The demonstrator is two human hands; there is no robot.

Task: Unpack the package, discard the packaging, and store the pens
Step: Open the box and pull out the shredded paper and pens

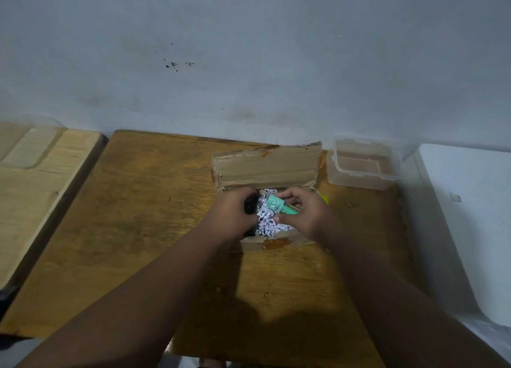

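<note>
At the left, a pale wooden board [41, 174] is set beside the wooden table [138, 229]. Inside the open cardboard box [265, 168], the left hand [232, 213] is curled round a dark object [250, 204] of unclear kind. The green pen [278, 206] lies over the shredded paper [265, 225], its long axis slanting down-right into the right hand [304, 213], by which it is pinched. The clear container [362, 164] is placed just right of the box, nearer the right hand. A grey wall [249, 63] stands behind.
</note>
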